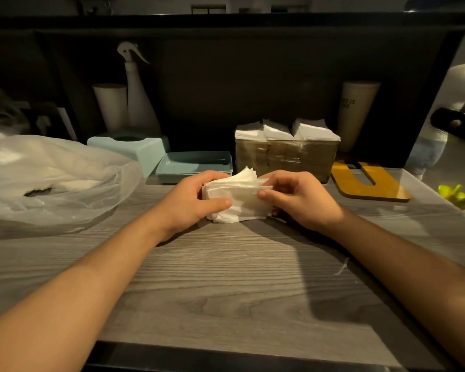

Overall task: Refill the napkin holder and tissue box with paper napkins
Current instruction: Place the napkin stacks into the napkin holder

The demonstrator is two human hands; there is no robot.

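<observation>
A thick stack of white paper napkins point(239, 200) rests on the grey wooden counter point(226, 277) at the centre. My left hand point(191, 202) grips its left end, thumb on the front face. My right hand point(301, 200) holds its right end, thumb pressed on the front edge. Just behind stands a clear napkin holder point(285, 159) packed with white napkins that rise above its rim. To the left lie the pale blue tissue box cover point(134, 149), with a round hole in its top, and its separate pale blue tray point(193, 163).
A large clear plastic bag point(51, 178) with white paper inside covers the left of the counter. A white spray bottle point(138, 98) and a paper roll point(110, 106) stand at the back left. A tall cup point(357, 114) and a yellow board point(368, 183) sit at right.
</observation>
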